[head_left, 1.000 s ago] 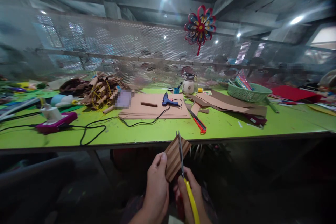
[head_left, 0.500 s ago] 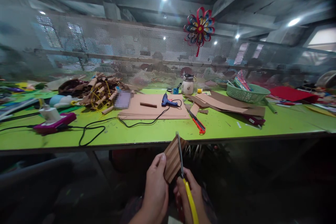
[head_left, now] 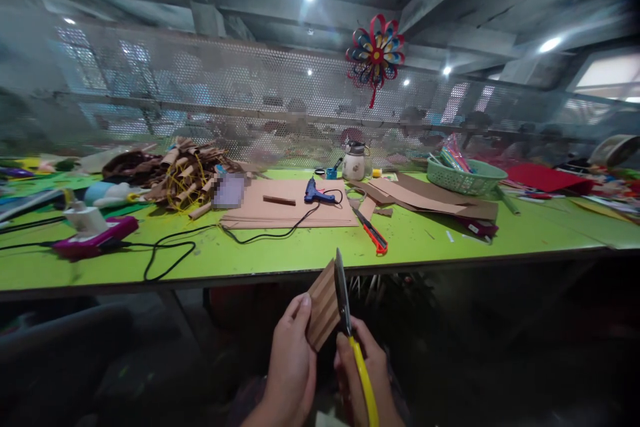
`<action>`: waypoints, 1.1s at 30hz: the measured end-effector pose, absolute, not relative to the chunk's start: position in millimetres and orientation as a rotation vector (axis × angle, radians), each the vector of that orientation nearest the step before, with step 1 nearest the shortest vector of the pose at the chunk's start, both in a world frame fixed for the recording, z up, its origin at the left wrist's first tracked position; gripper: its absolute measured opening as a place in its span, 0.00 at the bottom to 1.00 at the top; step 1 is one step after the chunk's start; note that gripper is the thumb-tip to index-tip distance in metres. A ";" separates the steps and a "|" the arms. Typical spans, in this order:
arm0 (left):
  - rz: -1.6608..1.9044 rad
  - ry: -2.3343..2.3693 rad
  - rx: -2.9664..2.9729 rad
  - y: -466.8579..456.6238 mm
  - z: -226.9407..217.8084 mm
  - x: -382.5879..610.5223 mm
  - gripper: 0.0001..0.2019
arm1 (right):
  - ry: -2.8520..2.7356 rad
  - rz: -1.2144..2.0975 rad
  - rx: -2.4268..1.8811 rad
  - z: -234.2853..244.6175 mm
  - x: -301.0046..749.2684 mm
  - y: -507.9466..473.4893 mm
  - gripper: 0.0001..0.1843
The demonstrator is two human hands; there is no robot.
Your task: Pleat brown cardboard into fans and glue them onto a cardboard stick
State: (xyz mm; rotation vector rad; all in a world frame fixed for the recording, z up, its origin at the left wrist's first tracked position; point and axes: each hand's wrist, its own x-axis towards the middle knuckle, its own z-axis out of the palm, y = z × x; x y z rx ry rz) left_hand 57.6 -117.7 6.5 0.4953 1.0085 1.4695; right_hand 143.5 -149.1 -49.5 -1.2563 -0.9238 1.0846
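Note:
My left hand (head_left: 291, 353) grips a brown striped piece of cardboard (head_left: 324, 303) by its lower left edge, thumb on top. In my right hand (head_left: 367, 367) is a pair of scissors (head_left: 363, 373) with yellow handles. Their metal blades point up and away, closed together along the right edge of the cardboard. Both hands are held low, in front of the table's near edge. Beyond them on the green table lie an orange utility knife (head_left: 373, 232) and a blue glue gun (head_left: 319, 193), the latter on stacked cardboard sheets (head_left: 250, 212).
A purple power strip (head_left: 97, 237) with black cords lies at left. Behind it is a heap of rolled brown cardboard (head_left: 185, 177). Further right stand a bottle (head_left: 354, 163) and a green basket (head_left: 465, 179). A perforated screen (head_left: 240, 100) runs along the back.
The scissor blades have closed, and the strip of cardboard to their right is no longer seen. The view has shifted slightly to the right.

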 end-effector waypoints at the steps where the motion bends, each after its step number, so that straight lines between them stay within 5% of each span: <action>1: 1.459 1.004 0.503 -117.7 5.9 57.1 0.17 | -0.932 1.067 -1.267 -48.3 146.9 -147.0 0.29; 6: 1.410 1.014 0.644 -112.0 5.3 41.8 0.17 | -1.037 0.866 -1.418 -29.3 192.7 -121.5 0.30; 15: 1.437 1.081 1.177 -50.6 53.6 -0.2 0.16 | -1.810 -0.049 -1.879 40.2 323.9 -13.6 0.24; 24: 1.323 1.095 1.678 32.5 71.6 6.7 0.05 | -1.952 -0.109 -2.050 39.8 371.0 63.6 0.26; 33: 0.831 1.098 2.629 40.7 48.9 7.6 0.12 | -1.946 -0.193 -1.912 48.1 365.7 72.3 0.17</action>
